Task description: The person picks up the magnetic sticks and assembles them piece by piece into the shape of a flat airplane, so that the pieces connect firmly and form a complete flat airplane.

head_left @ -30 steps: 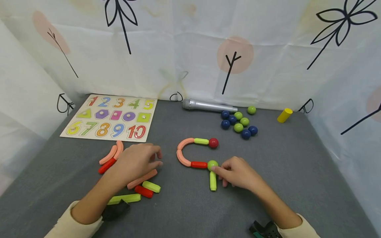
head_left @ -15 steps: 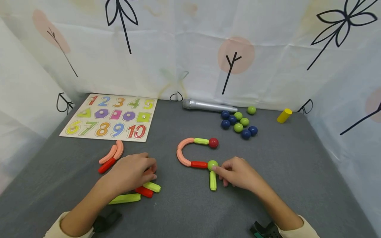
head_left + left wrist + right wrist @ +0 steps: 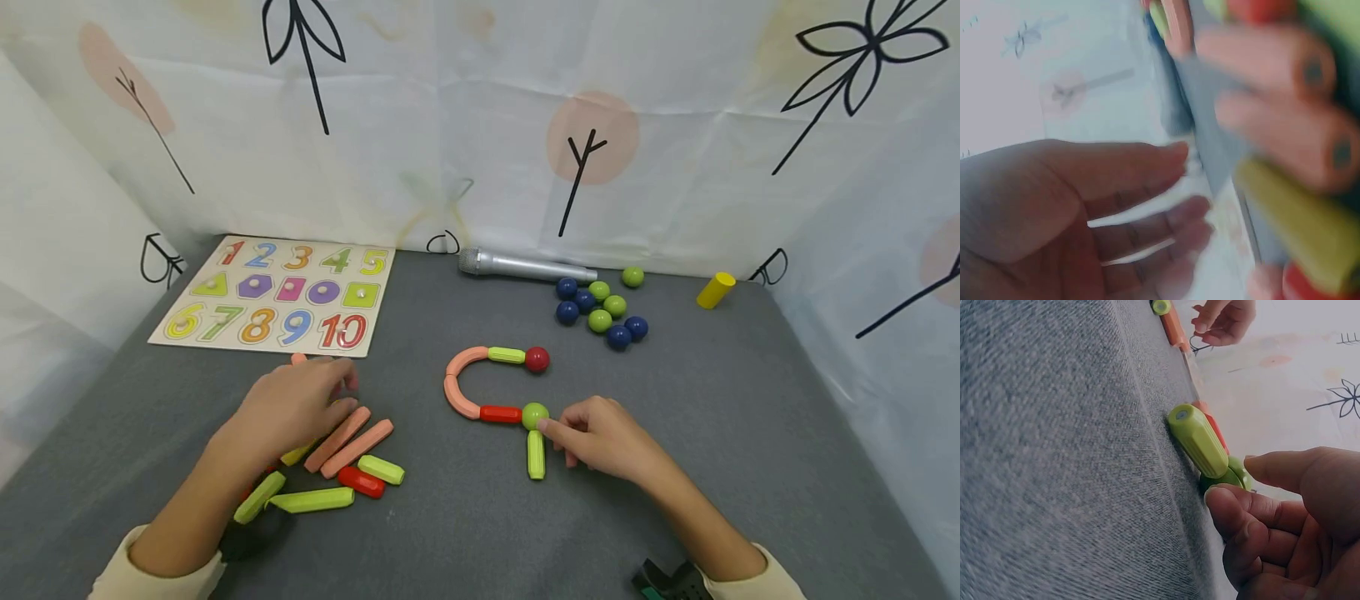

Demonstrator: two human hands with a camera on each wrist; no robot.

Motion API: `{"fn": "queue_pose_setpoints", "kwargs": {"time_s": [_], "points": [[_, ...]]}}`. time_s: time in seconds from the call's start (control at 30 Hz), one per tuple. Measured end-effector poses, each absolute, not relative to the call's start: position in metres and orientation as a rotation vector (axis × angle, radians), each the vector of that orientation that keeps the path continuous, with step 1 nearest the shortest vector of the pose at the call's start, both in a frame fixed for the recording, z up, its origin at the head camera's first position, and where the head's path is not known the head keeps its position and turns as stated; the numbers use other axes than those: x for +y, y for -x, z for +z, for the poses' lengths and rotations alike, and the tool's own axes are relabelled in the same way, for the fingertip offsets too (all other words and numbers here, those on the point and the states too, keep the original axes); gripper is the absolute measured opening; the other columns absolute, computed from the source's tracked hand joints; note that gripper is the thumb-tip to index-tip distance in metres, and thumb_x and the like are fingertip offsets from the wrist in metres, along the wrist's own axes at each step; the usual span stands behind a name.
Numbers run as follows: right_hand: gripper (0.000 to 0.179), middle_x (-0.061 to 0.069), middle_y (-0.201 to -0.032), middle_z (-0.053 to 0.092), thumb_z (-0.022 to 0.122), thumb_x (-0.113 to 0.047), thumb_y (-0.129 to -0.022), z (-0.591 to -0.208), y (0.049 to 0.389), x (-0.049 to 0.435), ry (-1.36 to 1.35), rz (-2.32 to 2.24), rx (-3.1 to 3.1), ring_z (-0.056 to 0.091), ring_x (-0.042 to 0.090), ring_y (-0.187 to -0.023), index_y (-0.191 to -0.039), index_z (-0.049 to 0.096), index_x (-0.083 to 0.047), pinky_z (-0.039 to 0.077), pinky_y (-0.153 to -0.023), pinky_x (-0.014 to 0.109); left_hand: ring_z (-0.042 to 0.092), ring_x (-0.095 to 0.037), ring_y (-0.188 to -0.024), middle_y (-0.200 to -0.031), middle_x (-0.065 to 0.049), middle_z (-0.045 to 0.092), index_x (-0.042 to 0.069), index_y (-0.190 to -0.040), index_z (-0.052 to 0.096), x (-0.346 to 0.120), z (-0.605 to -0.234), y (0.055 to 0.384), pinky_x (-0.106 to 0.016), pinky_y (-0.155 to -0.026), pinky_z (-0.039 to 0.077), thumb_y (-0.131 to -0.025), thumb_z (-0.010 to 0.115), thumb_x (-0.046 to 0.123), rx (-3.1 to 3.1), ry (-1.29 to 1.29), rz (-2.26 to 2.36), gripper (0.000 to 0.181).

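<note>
My right hand [image 3: 600,437] pinches the light green ball [image 3: 534,414] with thumb and index finger at its near right side. A short lime rod [image 3: 536,455] runs from that ball toward me, and a red rod [image 3: 500,414] joins it on the left. Two curved pink pieces [image 3: 459,392] bend round to another lime rod [image 3: 507,355] and a red ball [image 3: 537,359]. My left hand [image 3: 288,408] hovers over the loose pieces, thumb and fingers parted with nothing between them. Below it lie salmon straight rods [image 3: 358,450] and a yellow rod [image 3: 1297,225].
More lime rods [image 3: 311,500] and a red rod [image 3: 362,482] lie near my left forearm. A number puzzle board [image 3: 217,343] is at the back left. Behind the joined pieces are a silver microphone [image 3: 525,267], several blue and green balls [image 3: 618,337], and a yellow cylinder [image 3: 716,290].
My left hand has drawn back to the left, first down over the salmon rods, then up off them, uncovering them. The right hand has kept its place at the green ball.
</note>
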State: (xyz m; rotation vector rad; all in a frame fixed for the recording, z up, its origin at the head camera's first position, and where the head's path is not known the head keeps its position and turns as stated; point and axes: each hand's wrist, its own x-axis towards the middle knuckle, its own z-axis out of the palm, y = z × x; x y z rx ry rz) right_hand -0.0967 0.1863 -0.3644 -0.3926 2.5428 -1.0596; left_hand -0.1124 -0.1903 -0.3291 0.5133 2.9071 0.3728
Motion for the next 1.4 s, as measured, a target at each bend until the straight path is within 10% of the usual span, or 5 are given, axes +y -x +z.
{"fn": "queue_pose_setpoints", "kwargs": {"time_s": [0.53,1.1,1.4], "points": [[0.044,-0.003,-0.057,0.057,0.062,-0.042,-0.099,-0.364,0.098,0.187,0.397,-1.035,2.564,0.043,0.011,-0.049,-0.067,0.064,-0.012,0.031,-0.046,0.026,0.050,-0.025,-0.066,-0.074,-0.010,0.048,-0.001,-0.089,0.052,-0.244,-0.339,0.142,-0.040,-0.057,0.040,-0.088,0.076,0.035,2.856,-0.096,0.350,0.043],[0.043,-0.005,-0.057,0.055,0.063,-0.042,-0.098,-0.367,0.098,0.187,0.419,-1.029,2.572,0.040,0.010,-0.049,-0.067,0.063,-0.013,0.029,-0.047,0.025,0.049,-0.023,-0.066,-0.075,-0.009,0.051,0.002,-0.089,0.070,-0.235,-0.343,0.141,-0.037,-0.055,0.040,-0.085,0.081,0.026,2.903,-0.168,0.276,0.027],[0.043,-0.006,-0.057,0.054,0.063,-0.041,-0.099,-0.367,0.097,0.187,0.437,-1.034,2.576,0.039,0.010,-0.048,-0.067,0.063,-0.013,0.028,-0.046,0.025,0.051,-0.024,-0.063,-0.071,-0.008,0.052,-0.002,-0.115,0.062,-0.231,-0.342,0.139,-0.039,-0.056,0.041,-0.092,0.074,0.024,2.888,-0.150,0.263,0.036]]}}
